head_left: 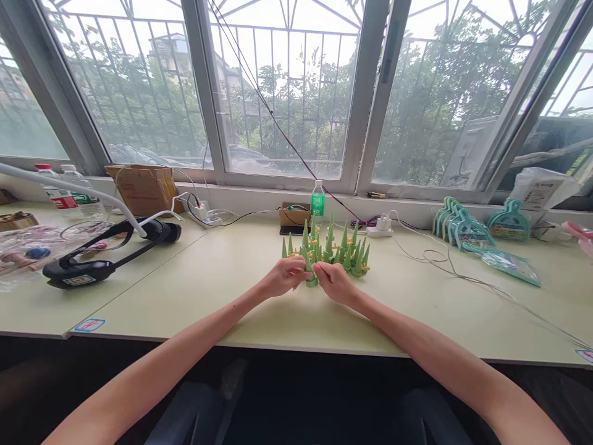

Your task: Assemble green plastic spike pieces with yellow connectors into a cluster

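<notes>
Between my two hands a green cone-shaped plastic piece (308, 262) with a round base stands point up, just above or on the table. My left hand (286, 276) pinches it from the left side. From the right, my right hand (335, 282) has thumb and finger pressed together against the piece; anything small in that pinch is hidden. Right behind my hands, several similar green cones (345, 244) stand in a cluster, with small yellow parts sticking out from them.
Behind the cones are a green-labelled bottle (317, 203) and a small open cardboard box (294, 216). A black headset (111, 253) lies left. White cables (456, 272) and teal hanger-shaped items (463, 225) are at right. At the far right edge, part of another person's hand (587, 246) shows.
</notes>
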The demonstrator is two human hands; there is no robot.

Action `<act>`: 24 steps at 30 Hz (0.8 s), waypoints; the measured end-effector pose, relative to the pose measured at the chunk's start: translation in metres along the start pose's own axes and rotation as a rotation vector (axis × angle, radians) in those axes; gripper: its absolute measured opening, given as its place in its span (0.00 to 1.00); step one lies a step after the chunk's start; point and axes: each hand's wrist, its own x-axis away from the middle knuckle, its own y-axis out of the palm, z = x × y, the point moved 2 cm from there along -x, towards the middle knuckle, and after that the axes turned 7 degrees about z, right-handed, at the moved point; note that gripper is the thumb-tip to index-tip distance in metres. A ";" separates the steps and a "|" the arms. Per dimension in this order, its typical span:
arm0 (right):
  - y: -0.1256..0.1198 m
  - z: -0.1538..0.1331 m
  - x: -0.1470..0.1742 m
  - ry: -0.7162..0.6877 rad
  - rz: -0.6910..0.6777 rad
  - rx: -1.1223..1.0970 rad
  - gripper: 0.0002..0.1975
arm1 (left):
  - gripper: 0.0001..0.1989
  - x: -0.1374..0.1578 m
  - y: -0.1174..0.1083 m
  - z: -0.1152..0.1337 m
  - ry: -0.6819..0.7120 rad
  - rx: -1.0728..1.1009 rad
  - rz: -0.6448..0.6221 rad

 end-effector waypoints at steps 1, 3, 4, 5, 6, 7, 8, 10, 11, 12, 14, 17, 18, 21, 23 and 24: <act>0.000 0.000 0.000 -0.005 -0.001 0.009 0.24 | 0.17 0.000 0.000 -0.001 0.005 -0.014 0.001; 0.001 0.001 0.000 -0.010 -0.004 0.026 0.24 | 0.16 0.000 -0.001 -0.003 0.011 -0.040 -0.004; 0.001 0.002 0.000 -0.009 -0.005 0.032 0.24 | 0.16 0.000 -0.001 -0.004 0.012 -0.051 -0.006; 0.001 0.003 0.000 -0.004 -0.005 0.038 0.24 | 0.16 0.000 -0.001 -0.004 0.012 -0.061 -0.006; 0.001 0.004 0.000 0.003 -0.004 0.042 0.24 | 0.15 0.000 -0.001 -0.004 0.009 -0.070 -0.005; 0.001 0.005 -0.001 0.010 -0.003 0.045 0.24 | 0.15 -0.001 -0.001 -0.004 0.006 -0.077 -0.003; 0.001 0.006 -0.001 0.016 -0.004 0.050 0.24 | 0.15 -0.001 -0.001 -0.004 0.003 -0.082 0.000; 0.000 0.006 -0.001 0.017 -0.021 0.064 0.23 | 0.16 -0.002 -0.002 -0.004 -0.007 -0.085 0.021; 0.000 0.006 -0.001 0.014 -0.038 0.074 0.23 | 0.16 -0.002 -0.002 -0.004 -0.015 -0.083 0.034; 0.001 0.005 0.000 0.010 -0.057 0.086 0.22 | 0.16 -0.003 -0.003 -0.004 -0.026 -0.078 0.046; 0.001 0.002 0.000 0.009 -0.090 0.113 0.21 | 0.15 -0.003 -0.003 -0.003 -0.051 -0.066 0.058; 0.003 -0.002 0.002 -0.004 -0.104 0.145 0.20 | 0.16 -0.003 -0.003 -0.002 -0.086 -0.042 0.045; 0.004 -0.003 0.002 -0.007 -0.107 0.155 0.20 | 0.16 -0.003 -0.002 -0.002 -0.094 -0.034 0.041; 0.005 -0.004 0.003 0.002 -0.115 0.185 0.19 | 0.17 -0.002 0.000 0.000 -0.113 -0.014 0.034; 0.006 -0.005 0.003 0.003 -0.121 0.197 0.19 | 0.18 -0.002 0.001 0.000 -0.118 -0.013 0.033; 0.006 -0.005 0.003 0.003 -0.124 0.203 0.19 | 0.18 -0.002 0.001 0.000 -0.119 -0.015 0.035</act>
